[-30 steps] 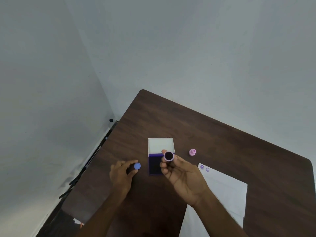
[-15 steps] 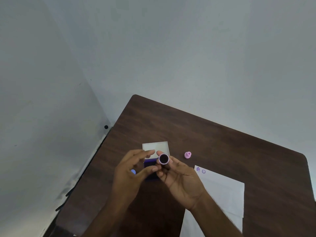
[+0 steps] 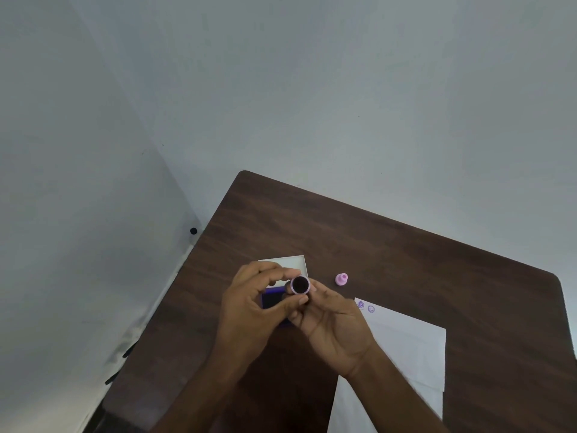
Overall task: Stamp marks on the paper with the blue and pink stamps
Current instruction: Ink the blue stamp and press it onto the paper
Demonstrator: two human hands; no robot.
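**Both hands on pink stamp above ink pad**

Pink stamp (image 3: 300,285) sits raised off the table (image 3: 406,251), held between both hands, over the ink pad (image 3: 271,300). Right hand (image 3: 334,329) grips it from below, fingers curled round the body. Left hand (image 3: 249,304) pinches at its left side, thumb under, index over the top.

Stamp face points up toward camera: round, pale pink rim, dark inked centre. Pattern too small to read.

A second small pink piece (image 3: 341,279) stands on the table, right of the hands, apart from them. Paper (image 3: 406,354) lies lower right, two purple marks (image 3: 365,306) at its top corner. Ink pad lid (image 3: 288,264) open, white inside.

Versus 1 s ago: left hand has left the blue stamp and come across to the pink one; blue stamp now hidden behind the left hand.
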